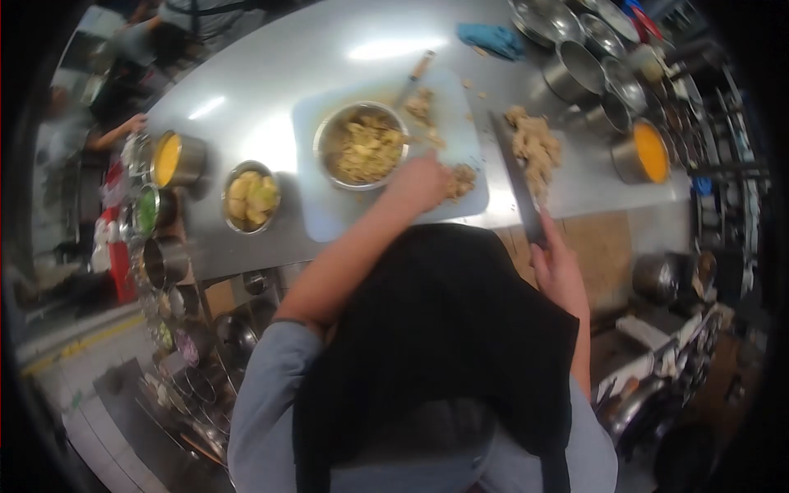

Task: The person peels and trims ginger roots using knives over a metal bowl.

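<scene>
My left hand (pixel 423 182) is over the pale cutting board (pixel 316 209), between a steel bowl of chopped pale yellow pieces (pixel 368 149) and a small heap of brownish scraps (pixel 460 182). Its fingers are blurred, and whatever they hold, if anything, cannot be made out. My right hand (pixel 560 267) grips the near end of a long dark knife (pixel 516 177), which points away from me past the board's right side. Knobbly ginger-like roots (pixel 534 148) lie just right of the blade. Near the board's far edge rests a peeler or small knife with an orange-brown handle (pixel 421 66).
A bowl of peeled yellow pieces (pixel 251 197) stands left of the board. Pots with orange contents (pixel 168 160) (pixel 651 152) stand at both ends. A blue cloth (pixel 491 41) and steel pots (pixel 573 72) are at the back. Another person's hand (pixel 134 123) shows at far left.
</scene>
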